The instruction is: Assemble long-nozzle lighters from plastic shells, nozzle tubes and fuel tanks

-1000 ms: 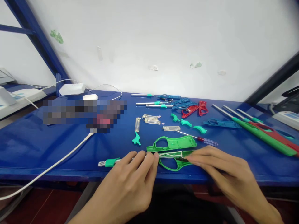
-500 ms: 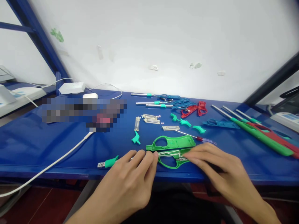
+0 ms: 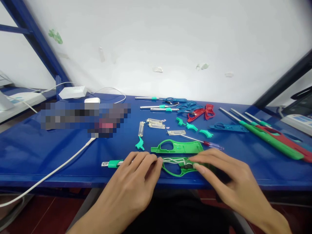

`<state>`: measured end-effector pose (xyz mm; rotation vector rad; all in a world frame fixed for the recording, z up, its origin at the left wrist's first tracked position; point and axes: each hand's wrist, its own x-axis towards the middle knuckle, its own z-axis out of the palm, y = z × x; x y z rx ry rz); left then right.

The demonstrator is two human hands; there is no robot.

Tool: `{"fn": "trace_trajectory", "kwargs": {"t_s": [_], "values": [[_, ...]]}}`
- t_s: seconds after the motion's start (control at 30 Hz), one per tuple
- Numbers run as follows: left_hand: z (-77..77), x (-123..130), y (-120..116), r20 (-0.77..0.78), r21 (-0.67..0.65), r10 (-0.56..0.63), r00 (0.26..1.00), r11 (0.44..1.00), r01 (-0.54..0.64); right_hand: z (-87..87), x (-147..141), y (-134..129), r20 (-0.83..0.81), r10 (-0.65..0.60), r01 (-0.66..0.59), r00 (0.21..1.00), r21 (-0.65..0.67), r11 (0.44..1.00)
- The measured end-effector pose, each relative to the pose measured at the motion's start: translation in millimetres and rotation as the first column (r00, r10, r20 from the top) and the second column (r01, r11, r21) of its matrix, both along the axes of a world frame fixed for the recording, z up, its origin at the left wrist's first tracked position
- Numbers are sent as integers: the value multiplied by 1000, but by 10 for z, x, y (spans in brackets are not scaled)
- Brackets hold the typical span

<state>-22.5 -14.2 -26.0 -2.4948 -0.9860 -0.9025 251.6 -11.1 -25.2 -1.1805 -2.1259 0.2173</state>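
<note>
My left hand (image 3: 138, 182) is closed over the metal lighter tube (image 3: 104, 164), whose perforated tip and teal collar (image 3: 114, 163) stick out to the left. White wires (image 3: 173, 160) run from under those fingers across a green lighter shell half (image 3: 168, 169) at the table's front edge. My right hand (image 3: 226, 178) has its thumb and index finger at a small black igniter (image 3: 187, 166) in that half; its right end is hidden beneath the hand. Just behind lies the other green shell half (image 3: 180, 147), inner side up.
Behind are clear fuel tanks (image 3: 176, 132), teal triggers (image 3: 191, 127) and a screwdriver (image 3: 213, 145). Blue shell halves (image 3: 190, 106) and red ones (image 3: 209, 112) lie farther back. Assembled lighters (image 3: 273, 139) rest at right. A white cable (image 3: 60, 167) crosses the left side.
The tube has come down level, its teal collar turned, and its wires sit lower against the green shell. The igniter shows its black side instead of a silvery one. My right thumb has shifted slightly.
</note>
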Motion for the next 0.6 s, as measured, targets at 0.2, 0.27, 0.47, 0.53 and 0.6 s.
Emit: {"fn": "trace_trajectory", "kwargs": {"t_s": [0.2,0.27,0.47,0.53,0.6], "values": [[70,-4,1,-29,14,-3,1000,1000,4,2,-21,0,-6,20,-20,1000,-1,1000],[42,-1,5,-24,6,-1,1000,1000,1,10,-24,2,3,40,-40,999,7,999],[-29,-21,-16,-38,27,7,999,1000,-6,14,-19,0,14,60,-61,998,31,998],[-23,-28,-48,-106,17,9,994,1000,-7,8,-20,2,8,57,-57,998,38,998],[-21,-25,-85,-139,-2,32,990,999,-32,0,-18,3,4,56,-57,998,39,998]]}}
